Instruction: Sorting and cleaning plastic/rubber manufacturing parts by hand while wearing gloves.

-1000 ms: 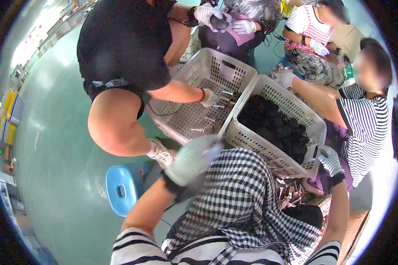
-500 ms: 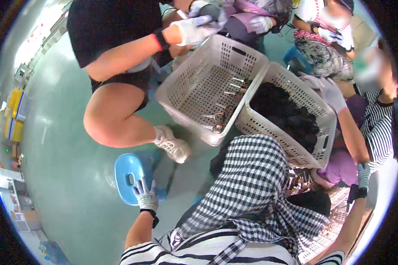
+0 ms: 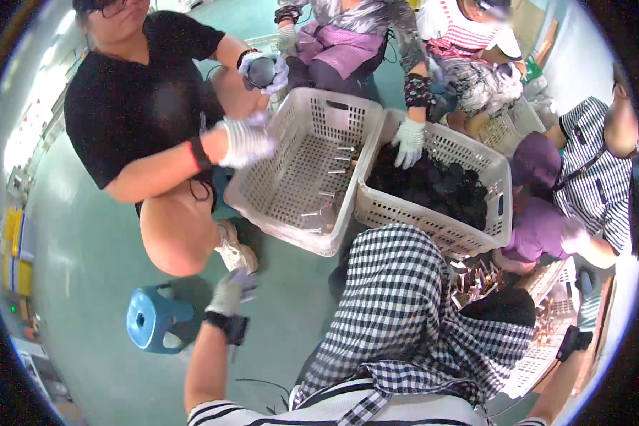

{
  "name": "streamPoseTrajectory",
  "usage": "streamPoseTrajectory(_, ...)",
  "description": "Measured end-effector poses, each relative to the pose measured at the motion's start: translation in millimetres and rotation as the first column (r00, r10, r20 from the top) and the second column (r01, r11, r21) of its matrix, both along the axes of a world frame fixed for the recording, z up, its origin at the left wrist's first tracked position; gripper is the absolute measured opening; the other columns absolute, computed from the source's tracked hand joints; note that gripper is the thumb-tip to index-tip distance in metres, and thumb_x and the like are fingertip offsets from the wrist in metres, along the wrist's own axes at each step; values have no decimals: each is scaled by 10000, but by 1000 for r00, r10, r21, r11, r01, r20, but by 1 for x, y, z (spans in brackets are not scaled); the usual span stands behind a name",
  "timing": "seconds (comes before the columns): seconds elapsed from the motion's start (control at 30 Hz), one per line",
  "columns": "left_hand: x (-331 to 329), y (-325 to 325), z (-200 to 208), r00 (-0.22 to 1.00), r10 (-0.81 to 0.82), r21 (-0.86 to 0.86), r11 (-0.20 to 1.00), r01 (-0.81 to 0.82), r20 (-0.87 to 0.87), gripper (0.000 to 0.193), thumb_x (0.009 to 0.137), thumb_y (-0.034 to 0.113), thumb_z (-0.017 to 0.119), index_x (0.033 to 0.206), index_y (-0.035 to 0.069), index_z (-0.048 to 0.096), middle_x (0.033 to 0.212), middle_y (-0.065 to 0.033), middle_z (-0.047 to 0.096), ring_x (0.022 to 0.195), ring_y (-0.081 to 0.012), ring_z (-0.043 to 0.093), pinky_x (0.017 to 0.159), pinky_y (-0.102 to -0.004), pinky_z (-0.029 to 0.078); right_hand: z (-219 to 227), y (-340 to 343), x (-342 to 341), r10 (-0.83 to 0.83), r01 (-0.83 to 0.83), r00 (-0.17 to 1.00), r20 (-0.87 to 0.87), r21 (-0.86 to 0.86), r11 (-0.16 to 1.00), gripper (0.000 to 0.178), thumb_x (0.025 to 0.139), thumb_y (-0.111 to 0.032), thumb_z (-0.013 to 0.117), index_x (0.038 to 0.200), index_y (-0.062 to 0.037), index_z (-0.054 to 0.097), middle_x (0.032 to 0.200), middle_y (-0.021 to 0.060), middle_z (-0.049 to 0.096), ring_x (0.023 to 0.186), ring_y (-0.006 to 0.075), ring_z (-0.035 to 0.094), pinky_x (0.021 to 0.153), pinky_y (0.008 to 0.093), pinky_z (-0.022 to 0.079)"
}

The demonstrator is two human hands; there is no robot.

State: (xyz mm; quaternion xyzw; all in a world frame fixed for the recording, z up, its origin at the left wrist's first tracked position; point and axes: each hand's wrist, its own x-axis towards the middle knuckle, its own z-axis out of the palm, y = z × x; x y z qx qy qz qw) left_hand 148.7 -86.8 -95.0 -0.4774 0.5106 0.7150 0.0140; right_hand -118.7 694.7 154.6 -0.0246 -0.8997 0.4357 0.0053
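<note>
My left hand (image 3: 228,292), in a white glove with grey fingertips, hangs over the floor to the right of a blue plastic stool (image 3: 153,319), apart from it. Its fingers are loosely bent and somewhat blurred, with nothing visible in them. At the far right rim my right hand (image 3: 589,302), also gloved, is beside a pale basket (image 3: 569,291) of copper-coloured metal pieces. Its fingers are too narrow and distorted to read. A black-and-white checked apron (image 3: 394,298) covers my lap.
Before me stand a pale crate (image 3: 298,231) with several metal-stemmed parts and another (image 3: 433,238) full of black pieces. A co-worker's gloved hand (image 3: 409,142) reaches into the black pieces. A person in black (image 3: 145,92) at left holds a dark round part (image 3: 260,72). Other people sit around the crates.
The stool has shifted left and my left hand is now apart from it. The view has shifted. A co-worker's hand has come into the crate of black pieces.
</note>
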Motion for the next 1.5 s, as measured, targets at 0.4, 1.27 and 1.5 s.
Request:
streamPoseTrajectory(0.4, -179, 19, -121, 731, -204, -685, 257, 682, 652, 285, 944, 280, 463, 1046, 97, 655, 1053, -108, 661, 909, -293, 639, 769, -422, 515, -51, -231, 51, 682, -689, 717, 145, 297, 661, 281, 792, -161, 633, 1026, -8, 652, 901, 174, 660, 847, 283, 655, 769, 360, 510)
streamPoseTrajectory(1.27, 234, 130, -56, 791, 610, -153, 778, -610, -51, 441, 772, -85, 532, 1175, 92, 503, 964, -83, 605, 855, -238, 602, 750, -402, 522, -50, -224, 54, 649, -648, 759, 53, 160, 744, 281, 806, -124, 605, 1058, -3, 640, 935, 161, 659, 861, 271, 635, 788, 345, 487)
streamPoseTrajectory(1.5, 357, 137, -54, 602, 796, -510, 542, -668, 57, 366, 797, -106, 505, 1118, 64, 456, 911, -65, 547, 735, -168, 530, 623, -328, 488, -56, -227, 49, 670, -676, 736, 98, 169, 717, 282, 817, -125, 601, 1065, 6, 632, 975, 172, 662, 919, 288, 634, 836, 358, 484)
